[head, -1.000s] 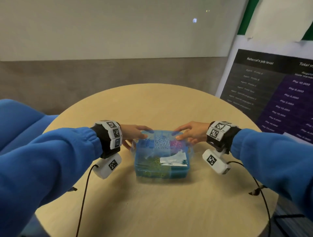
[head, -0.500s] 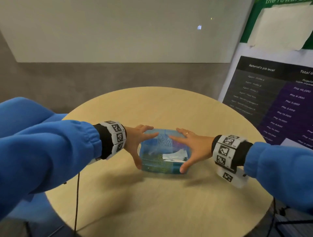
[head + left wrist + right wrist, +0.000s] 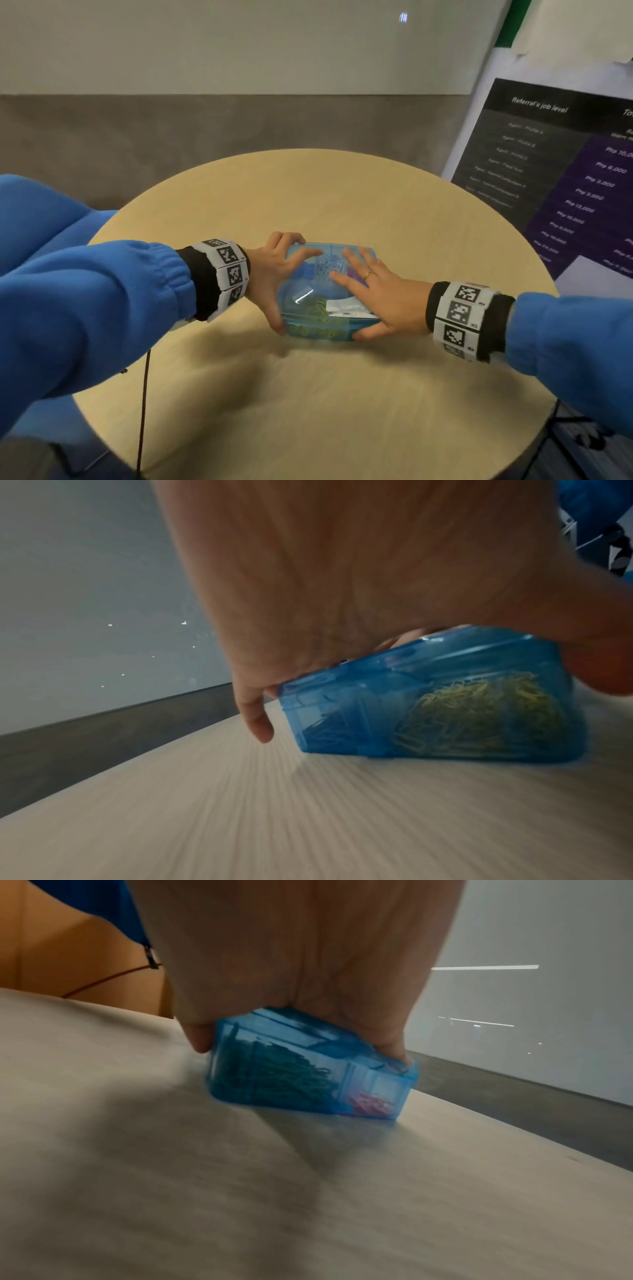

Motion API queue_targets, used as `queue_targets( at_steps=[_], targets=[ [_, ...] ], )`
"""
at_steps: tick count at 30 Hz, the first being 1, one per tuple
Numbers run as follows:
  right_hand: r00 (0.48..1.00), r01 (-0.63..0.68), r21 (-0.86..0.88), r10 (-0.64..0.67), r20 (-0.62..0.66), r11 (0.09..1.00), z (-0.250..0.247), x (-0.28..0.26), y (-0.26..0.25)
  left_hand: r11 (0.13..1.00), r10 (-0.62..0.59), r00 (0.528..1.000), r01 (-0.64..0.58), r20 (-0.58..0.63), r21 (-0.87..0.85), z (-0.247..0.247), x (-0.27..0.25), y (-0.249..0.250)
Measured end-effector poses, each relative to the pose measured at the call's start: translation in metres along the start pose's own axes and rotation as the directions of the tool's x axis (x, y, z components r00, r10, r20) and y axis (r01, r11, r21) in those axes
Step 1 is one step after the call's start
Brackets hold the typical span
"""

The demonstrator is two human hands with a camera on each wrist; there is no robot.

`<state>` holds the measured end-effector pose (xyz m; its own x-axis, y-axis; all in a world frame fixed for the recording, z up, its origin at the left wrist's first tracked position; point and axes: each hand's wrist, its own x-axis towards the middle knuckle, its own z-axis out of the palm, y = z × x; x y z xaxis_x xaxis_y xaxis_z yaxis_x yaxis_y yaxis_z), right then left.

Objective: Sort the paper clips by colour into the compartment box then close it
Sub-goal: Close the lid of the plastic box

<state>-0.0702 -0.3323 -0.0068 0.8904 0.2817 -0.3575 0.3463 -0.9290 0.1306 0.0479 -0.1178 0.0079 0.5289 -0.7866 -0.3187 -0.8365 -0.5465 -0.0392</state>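
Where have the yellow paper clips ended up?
In the near-left compartment of the translucent blue plastic box, the yellow paper clips sit beside the left hand, seen in the left wrist view.

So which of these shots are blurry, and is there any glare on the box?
Head view: sharp, with a bright glare streak on the translucent blue plastic compartment box lid. Left wrist view: the round pale wooden table smears into streaks. Right wrist view: box edges soft, hand shadow darkening the table.
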Motion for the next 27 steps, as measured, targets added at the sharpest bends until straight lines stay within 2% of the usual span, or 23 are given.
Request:
queue_targets(
  at_steps=[8,15,18,20,23,25,27],
  targets=[
    [1.0,0.02,0.016,-0.02,-0.004,1.0,0.0,0.009,0.004,0.999,0.013,0.998,-0.011,0.058,-0.047,0.0,0.003,-0.003],
    [1.0,-0.002,0.287,0.005,-0.007,0.958,-0.012,0.001,0.003,0.996,-0.016,0.992,0.027,0.129,-0.085,-0.009,-0.007,0.003],
    [0.995,-0.032,0.368,0.063,-0.072,0.929,-0.023,-0.001,0.007,0.981,-0.022,0.992,0.045,0.125,-0.189,-0.013,-0.014,-0.005],
    [0.978,-0.087,0.48,0.167,-0.127,0.873,-0.031,-0.005,0.013,0.938,-0.061,0.994,0.089,0.094,-0.334,-0.019,-0.018,-0.012],
    [0.921,-0.258,0.577,0.379,-0.097,0.775,-0.037,-0.007,0.028,0.79,-0.264,0.964,0.232,0.028,-0.567,-0.024,-0.018,-0.025],
    [0.876,-0.381,0.653,0.48,0.03,0.654,-0.037,-0.006,0.039,0.669,-0.367,0.924,0.341,0.105,-0.66,-0.022,-0.015,-0.03],
    [0.869,-0.436,0.756,0.446,0.213,0.488,-0.034,-0.004,0.042,0.619,-0.35,0.913,0.395,0.211,-0.679,-0.016,-0.012,-0.029]
  ],
)
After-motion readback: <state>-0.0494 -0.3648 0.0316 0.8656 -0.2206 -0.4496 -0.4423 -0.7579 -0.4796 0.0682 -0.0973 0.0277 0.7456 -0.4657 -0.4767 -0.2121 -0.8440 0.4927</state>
